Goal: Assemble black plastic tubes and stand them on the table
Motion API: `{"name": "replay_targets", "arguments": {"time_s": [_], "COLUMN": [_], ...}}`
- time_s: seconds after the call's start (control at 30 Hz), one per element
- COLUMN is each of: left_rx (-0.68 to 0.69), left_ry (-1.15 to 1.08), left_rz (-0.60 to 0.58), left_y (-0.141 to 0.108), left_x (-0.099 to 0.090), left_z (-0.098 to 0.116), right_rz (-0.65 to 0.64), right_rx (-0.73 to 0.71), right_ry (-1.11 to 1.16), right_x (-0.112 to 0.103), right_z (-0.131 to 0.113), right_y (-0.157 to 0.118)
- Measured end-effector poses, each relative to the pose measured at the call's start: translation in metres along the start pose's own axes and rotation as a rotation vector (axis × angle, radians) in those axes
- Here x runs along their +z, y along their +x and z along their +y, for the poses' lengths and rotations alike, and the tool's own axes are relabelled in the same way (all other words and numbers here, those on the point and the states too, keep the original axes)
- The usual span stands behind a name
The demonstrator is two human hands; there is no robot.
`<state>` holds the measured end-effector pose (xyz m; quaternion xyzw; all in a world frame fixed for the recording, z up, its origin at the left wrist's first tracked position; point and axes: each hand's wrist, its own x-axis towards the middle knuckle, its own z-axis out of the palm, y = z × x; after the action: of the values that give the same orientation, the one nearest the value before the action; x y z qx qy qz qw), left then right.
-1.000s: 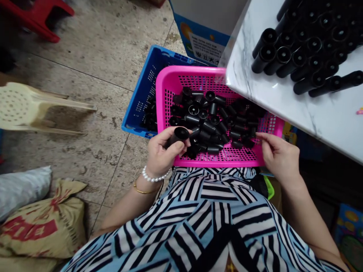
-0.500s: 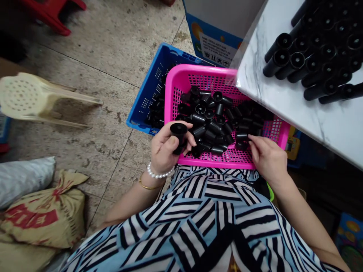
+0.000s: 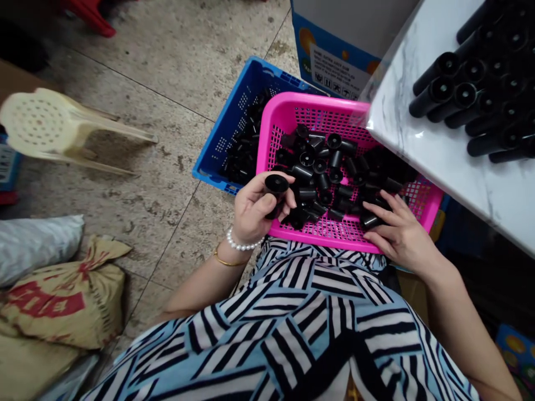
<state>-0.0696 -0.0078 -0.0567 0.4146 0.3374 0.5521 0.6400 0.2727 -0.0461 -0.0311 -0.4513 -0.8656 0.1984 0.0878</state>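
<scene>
My left hand is closed around a black plastic cylinder, its round hollow end tilted up toward me. It is held over the near left corner of a pink basket. Many loose black cylinders lie jumbled inside that basket. At the basket's right side, my right hand rests with its fingers spread over the pile. Its fingertips touch a short black cylinder near the front wall; nothing is gripped in it.
A white marbled table at the right bears rows of upright black tubes. Behind the basket sit a blue crate of black pieces and a printed carton. A cream stool and tied sacks are on the left.
My right hand has gone from bunched fingers to spread ones over the cylinders. My left hand still holds its cylinder. The whole view has shifted slightly.
</scene>
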Motion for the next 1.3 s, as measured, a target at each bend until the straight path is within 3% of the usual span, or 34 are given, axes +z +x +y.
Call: {"name": "replay_targets", "arguments": {"time_s": [0.13, 0.27, 0.33, 0.47, 0.6, 0.77, 0.93, 1.03, 1.17, 1.3], "left_rx": [-0.002, -0.023, -0.021, 0.0, 0.034, 0.021, 0.051, 0.064, 0.063, 0.095], "left_ry": [-0.111, -0.108, -0.075, -0.037, -0.006, 0.022, -0.007, -0.018, -0.04, -0.077], "left_rz": [0.029, 0.026, 0.012, -0.014, -0.016, 0.004, 0.064, 0.11, 0.119, 0.111], "left_y": [0.005, 0.002, -0.002, -0.01, -0.019, -0.028, -0.026, -0.022, -0.019, -0.017], "left_x": [0.001, 0.002, 0.004, 0.005, 0.001, -0.006, -0.01, -0.012, -0.009, -0.003], "left_z": [0.004, 0.009, 0.012, 0.018, 0.023, 0.02, 0.01, 0.008, 0.01, 0.013], "right_rz": [0.23, 0.41, 0.372, 0.145, -0.014, -0.114, 0.049, 0.138, 0.2, 0.075], "right_rx": [0.111, 0.236, 0.218, 0.072, -0.053, -0.173, -0.026, 0.02, -0.056, -0.236], "right_ry": [-0.05, -0.108, -0.046, 0.064, -0.032, -0.095, -0.195, -0.181, -0.083, -0.023], "right_x": [-0.007, -0.009, -0.007, 0.006, 0.019, 0.023, 0.011, 0.0, 0.0, 0.011], "right_z": [0.001, -0.013, -0.024, -0.04, -0.035, -0.02, 0.006, 0.008, -0.021, -0.061], "right_y": [-0.006, 0.008, 0.018, 0.036, 0.047, 0.052, 0.038, 0.029, 0.038, 0.075]}}
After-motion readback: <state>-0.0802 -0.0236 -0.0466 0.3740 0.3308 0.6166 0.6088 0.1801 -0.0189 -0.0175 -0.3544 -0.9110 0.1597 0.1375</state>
